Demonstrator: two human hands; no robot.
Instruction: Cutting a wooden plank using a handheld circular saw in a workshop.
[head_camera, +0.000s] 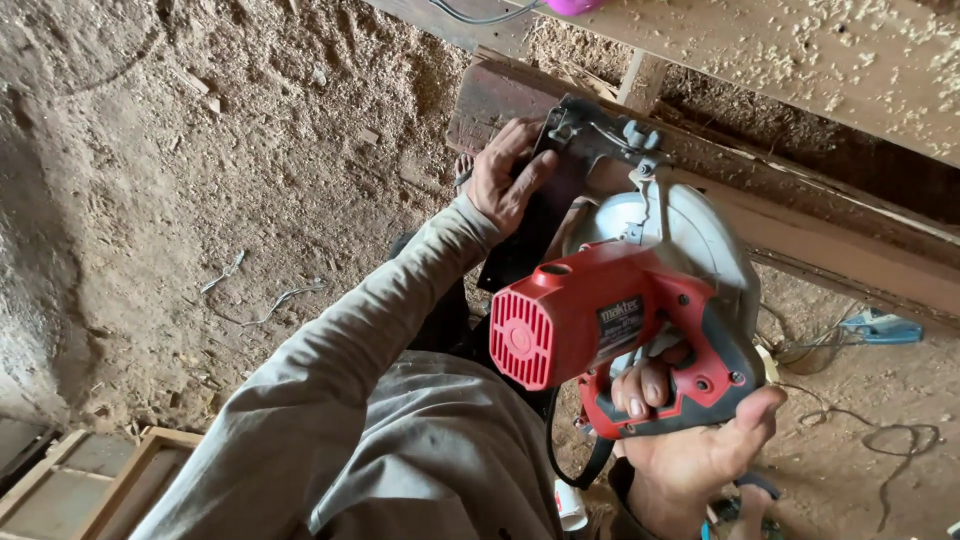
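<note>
A person's right hand clamps the handle of a heavy, rigid red circular saw over a dark plank, left hand pressing flat beside its base plate, above the sawdust-strewn floor.

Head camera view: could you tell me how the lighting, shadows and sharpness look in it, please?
Head view: soft, even daylight with no glare; the red circular saw, the right hand on its handle and the left hand on the base plate are sharp; the gap under the workbench lies in shadow; the sawdust floor blurs slightly toward the left edge.
</note>
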